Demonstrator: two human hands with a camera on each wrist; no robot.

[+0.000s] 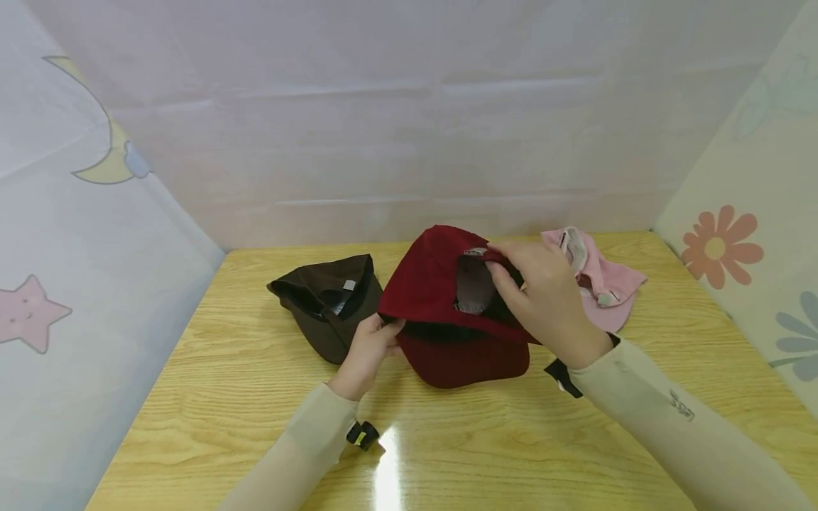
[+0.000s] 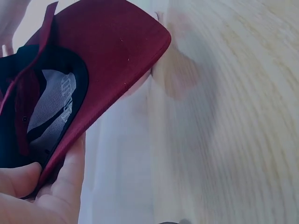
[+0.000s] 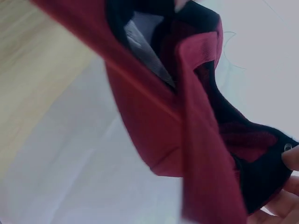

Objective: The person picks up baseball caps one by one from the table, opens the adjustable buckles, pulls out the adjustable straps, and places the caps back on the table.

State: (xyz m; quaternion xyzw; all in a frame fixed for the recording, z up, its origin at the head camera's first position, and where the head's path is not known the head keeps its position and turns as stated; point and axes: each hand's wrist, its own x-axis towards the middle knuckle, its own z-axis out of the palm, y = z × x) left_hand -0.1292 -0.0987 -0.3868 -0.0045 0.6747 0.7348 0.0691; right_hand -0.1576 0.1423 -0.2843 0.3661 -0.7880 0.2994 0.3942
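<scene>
A dark red baseball cap [image 1: 428,277] is held up over the table between both hands, its brim hanging low toward me and its inside partly showing. My left hand [image 1: 367,355] grips the cap's edge at the left, thumb on one side and fingers beneath, as the left wrist view also shows around the brim's corner [image 2: 117,42]. With thumb and fingers, my right hand [image 1: 549,294] pinches the rim at the back opening. In the right wrist view a red strap [image 3: 203,135] crosses in front, and fingertips [image 3: 292,158] hold the dark-lined edge.
A dark brown cap [image 1: 326,277] lies with its inside up at the left on the wooden table [image 1: 255,426]. Behind my right hand lies a pink cap [image 1: 610,277]. Printed cloth walls [image 1: 409,163] stand behind and at both sides.
</scene>
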